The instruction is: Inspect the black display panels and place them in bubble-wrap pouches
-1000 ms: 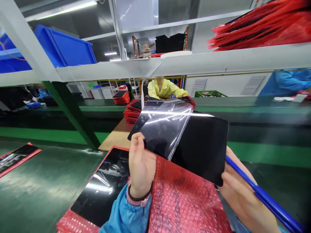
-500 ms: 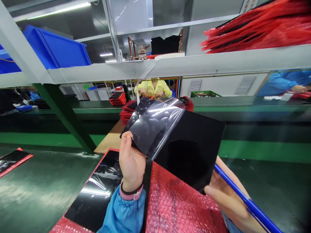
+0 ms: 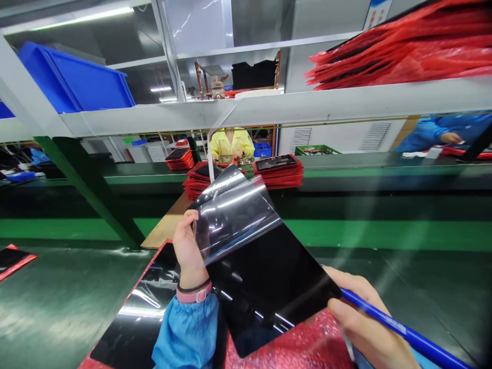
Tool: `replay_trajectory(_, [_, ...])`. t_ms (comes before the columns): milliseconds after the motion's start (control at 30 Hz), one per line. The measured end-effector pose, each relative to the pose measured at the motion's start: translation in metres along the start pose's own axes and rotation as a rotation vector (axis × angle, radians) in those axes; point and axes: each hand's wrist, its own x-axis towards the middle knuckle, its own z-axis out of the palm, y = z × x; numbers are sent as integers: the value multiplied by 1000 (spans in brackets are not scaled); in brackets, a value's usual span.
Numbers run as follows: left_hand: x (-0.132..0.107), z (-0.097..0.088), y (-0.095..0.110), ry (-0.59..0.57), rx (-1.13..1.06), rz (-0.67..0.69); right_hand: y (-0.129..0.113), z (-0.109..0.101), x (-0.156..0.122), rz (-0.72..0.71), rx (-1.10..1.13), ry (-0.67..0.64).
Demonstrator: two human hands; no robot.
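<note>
A black glossy flat panel (image 3: 269, 282) is held tilted in front of me, with a clear plastic film (image 3: 238, 215) curling over its far half. My left hand (image 3: 188, 248) pinches the film at its left edge. Thumb and fingers of my right hand (image 3: 363, 312) grip the panel's right corner. A long blue stick (image 3: 403, 330) lies across that same hand, its far end hidden by the palm. Under the panel is red bubble wrap (image 3: 292, 346). Another black panel (image 3: 134, 318) rests on red wrap at the left.
Stacks of red-wrapped panels (image 3: 279, 171) stand beyond my hands. A green post (image 3: 92, 189) rises at left, and a white shelf beam (image 3: 277, 105) crosses above, bearing a blue bin (image 3: 77, 77) and red bags (image 3: 403, 54). A person in yellow (image 3: 230, 143) sits opposite.
The panel has turned and tilted, its near corner dropping lower over the bubble wrap. Both hands keep their hold. The view has shifted slightly, and the stack behind shows more.
</note>
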Motion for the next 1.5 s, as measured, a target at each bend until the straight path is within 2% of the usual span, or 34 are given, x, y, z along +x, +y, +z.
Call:
replay_trajectory(167, [4,1,1,-17,-20,20,-12,4,-3,121,152,-85])
replay_trajectory(300, [3,3,5,-59,-23,-20,-11,3,-2,125,50,-9])
replay_trajectory(433, [-7,6,13,-159,-1,-155,-5,4,2,152,-59,-7])
replay_trajectory(500, [-15,9,17,-222,23,-205,-2,6,4,130,-70,3])
replay_trajectory(633, [-29,12,22,-354,58,-165,-7,10,11,15,-81,32])
replay_trajectory(767, [-37,13,24,-418,98,-115,-12,12,19,-100,-106,-207])
replay_trajectory(800, [-39,13,25,-422,94,-99,-12,13,19,-119,-114,-234])
replay_trajectory(1033, [-47,14,29,-413,29,-29,-11,23,7,-142,-110,-116])
replay_trajectory(1100, [-50,12,30,-409,19,-17,-8,24,3,-208,-149,-77])
replay_trajectory(1167, [-53,10,31,-422,22,31,1,25,0,-332,-193,-36])
replay_trajectory(1267, [-56,8,35,-462,62,157,15,24,2,-667,-327,-4])
replay_trajectory(1333, [-57,5,39,-485,94,239,19,21,3,-839,-418,-10])
replay_trajectory(1500, [-67,-4,56,-524,291,395,18,1,1,-969,-569,-84])
